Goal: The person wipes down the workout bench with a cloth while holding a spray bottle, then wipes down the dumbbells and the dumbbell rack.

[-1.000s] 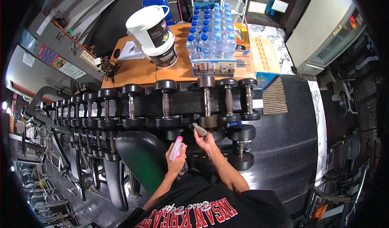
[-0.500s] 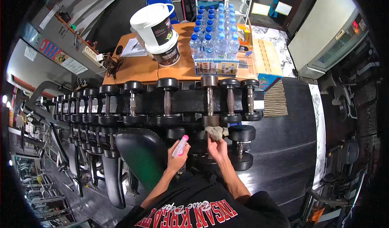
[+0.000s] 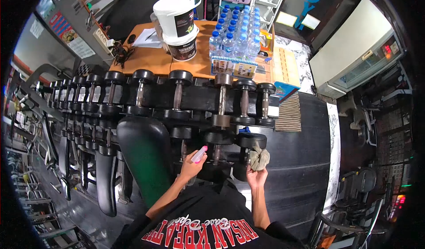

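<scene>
My left hand (image 3: 191,167) is wrapped round a small clear spray bottle with a pink top (image 3: 199,155), tilted up to the right. My right hand (image 3: 256,177) grips a crumpled grey-beige cloth (image 3: 259,158) at the right end of the lower dumbbell row. The cloth overlaps the handle area of a black dumbbell (image 3: 251,140) there; whether it touches cannot be told. Left of it lies another black dumbbell (image 3: 218,137). On the upper rack, above my hands, rests a dumbbell with brownish metal heads (image 3: 221,120).
Behind the rack, a wooden table (image 3: 203,36) bears white tubs (image 3: 170,21) and water bottles (image 3: 241,43). A padded black bench (image 3: 144,147) stands at my left. More dumbbells (image 3: 111,92) line the rack leftward. A fridge (image 3: 349,50) stands at the right.
My right hand has moved right with the cloth, from below the brownish dumbbell to the row's right end. My left hand still holds the bottle. The view has shifted.
</scene>
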Demonstrator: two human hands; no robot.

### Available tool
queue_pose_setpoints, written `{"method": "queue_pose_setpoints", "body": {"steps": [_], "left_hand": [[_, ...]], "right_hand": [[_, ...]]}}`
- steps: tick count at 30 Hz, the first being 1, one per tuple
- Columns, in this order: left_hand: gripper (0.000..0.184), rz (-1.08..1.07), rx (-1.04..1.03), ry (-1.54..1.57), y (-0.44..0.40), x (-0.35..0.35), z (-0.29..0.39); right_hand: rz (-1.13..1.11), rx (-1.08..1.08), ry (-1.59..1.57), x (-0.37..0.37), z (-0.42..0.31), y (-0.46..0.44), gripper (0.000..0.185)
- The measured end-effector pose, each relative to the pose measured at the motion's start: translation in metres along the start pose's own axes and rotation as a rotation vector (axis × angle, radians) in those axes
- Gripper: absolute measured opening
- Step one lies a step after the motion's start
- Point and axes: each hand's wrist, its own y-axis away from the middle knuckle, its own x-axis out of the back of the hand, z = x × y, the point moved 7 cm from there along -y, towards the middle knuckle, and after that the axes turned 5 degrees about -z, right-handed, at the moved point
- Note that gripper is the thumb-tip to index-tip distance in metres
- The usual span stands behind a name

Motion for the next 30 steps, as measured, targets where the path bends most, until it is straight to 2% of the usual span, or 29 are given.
{"method": "queue_pose_setpoints", "body": {"steps": [2,4,5,10,12,14,16,17,18,20,22,24,25,26,28,30], "left_hand": [[0.028,0.008,0.142,-0.114,0.008,-0.003,-0.013],[0.029,0.018,0.184,-0.131,0.012,-0.010,-0.030],[0.030,0.021,0.230,-0.156,0.017,-0.013,-0.041],[0.030,-0.009,0.252,-0.214,0.020,-0.022,-0.035],[0.030,0.067,0.230,-0.211,0.023,-0.021,-0.028],[0.035,0.020,0.264,-0.225,0.025,-0.024,-0.023],[0.043,0.122,0.204,-0.255,0.027,-0.023,-0.019],[0.043,0.119,0.206,-0.253,0.027,-0.025,-0.020],[0.042,0.116,0.215,-0.226,0.026,-0.027,-0.023],[0.042,0.108,0.235,-0.179,0.025,-0.029,-0.031],[0.037,0.089,0.243,-0.156,0.024,-0.032,-0.039],[0.032,0.071,0.260,-0.137,0.025,-0.037,-0.047],[0.028,0.088,0.228,-0.094,0.026,-0.037,-0.044],[0.023,0.106,0.199,-0.052,0.027,-0.037,-0.042],[0.020,0.105,0.215,-0.037,0.033,-0.040,-0.045],[0.019,0.185,0.087,0.001,0.044,-0.037,-0.047]], "right_hand": [[-0.002,-0.014,0.018,0.013,-0.004,0.012,0.036],[-0.043,-0.021,0.046,0.010,-0.001,0.027,0.036],[0.026,-0.021,0.067,0.015,0.000,0.035,0.034],[-0.016,-0.101,0.147,0.015,0.009,0.071,0.036],[-0.002,-0.154,0.161,0.020,0.012,0.082,0.037],[0.033,-0.157,0.211,0.030,0.009,0.089,0.038],[0.026,-0.210,0.288,0.031,0.014,0.092,0.037],[0.097,-0.198,0.375,0.036,0.013,0.091,0.037],[0.102,-0.196,0.375,0.039,0.011,0.088,0.037],[0.045,-0.240,0.577,0.042,0.015,0.073,0.038],[0.140,-0.162,0.563,0.051,0.023,0.047,0.036],[0.268,0.063,0.769,0.058,0.015,0.015,0.034],[0.242,0.115,0.964,0.058,0.015,-0.007,0.034],[0.212,0.163,1.159,0.058,0.017,-0.031,0.034],[0.050,0.699,1.681,0.032,0.031,-0.071,0.026],[-0.247,0.875,1.849,0.001,0.068,-0.097,0.028]]}}
